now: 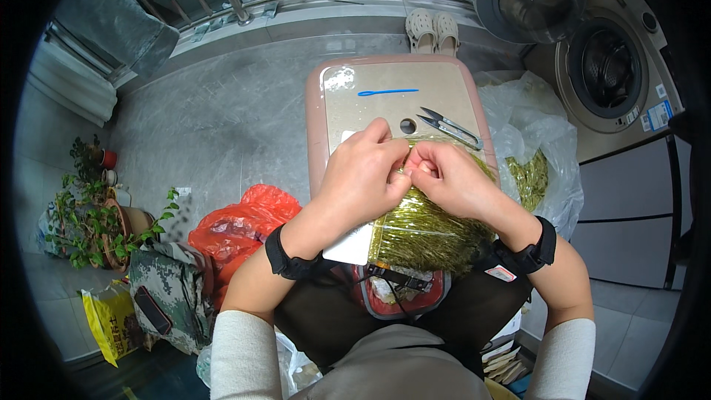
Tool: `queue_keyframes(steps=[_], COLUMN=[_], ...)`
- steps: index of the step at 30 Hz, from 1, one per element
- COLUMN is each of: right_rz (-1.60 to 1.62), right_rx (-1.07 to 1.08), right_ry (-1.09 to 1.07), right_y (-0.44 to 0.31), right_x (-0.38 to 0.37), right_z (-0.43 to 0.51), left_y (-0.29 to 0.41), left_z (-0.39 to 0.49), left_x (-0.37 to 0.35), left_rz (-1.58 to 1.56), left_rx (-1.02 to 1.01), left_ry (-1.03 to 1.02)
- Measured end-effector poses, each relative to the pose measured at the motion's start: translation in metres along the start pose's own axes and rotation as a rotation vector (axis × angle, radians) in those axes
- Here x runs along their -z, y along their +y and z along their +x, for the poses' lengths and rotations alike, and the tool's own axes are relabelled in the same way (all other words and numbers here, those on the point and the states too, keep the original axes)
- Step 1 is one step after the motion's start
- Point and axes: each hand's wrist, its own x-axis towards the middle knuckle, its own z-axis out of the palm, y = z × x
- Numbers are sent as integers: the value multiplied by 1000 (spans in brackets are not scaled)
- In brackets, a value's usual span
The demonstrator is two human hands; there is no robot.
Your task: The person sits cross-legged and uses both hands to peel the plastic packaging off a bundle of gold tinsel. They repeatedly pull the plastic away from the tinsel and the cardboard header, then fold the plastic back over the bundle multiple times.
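Before me is a pink-rimmed stool or small table [318, 122], with a bundle of shiny gold-green tinsel strands [433, 228] lying over its near part. My left hand [369, 172] and my right hand [450, 178] meet fingertip to fingertip above the bundle, both pinching at one spot; what is between the fingers is too small to tell, perhaps a thin strand. A white card [350, 244] lies under my left wrist, beside the bundle. Farther back on the top rest a blue plastic yarn needle [387, 91] and thread snips [451, 128], next to a round hole.
Right of the stool, a clear plastic bag [527, 116] holds more tinsel, near a washing machine [605, 66] with its door open. Clogs [432, 30] stand behind. To the left are a red plastic bag [244, 222], potted plants [130, 219] and a phone [153, 310] on camouflage cloth [178, 280].
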Motion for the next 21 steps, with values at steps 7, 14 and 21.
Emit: queue_keyframes(steps=[7,14,21], right_rz=[5,-80,-328], right_rx=[-32,-10,230], right_ry=[23,73,280], right_y=[-4,-10,-10], right_x=[-1,-1,3], right_z=[0,-1,-1], left_y=[-2,-11,-19], left_z=[-1,-8,-29], left_x=[2,13,39], left_rz=[-87,-189,-340], left_rx=[52,27,54], left_ry=[-25,-117,-148])
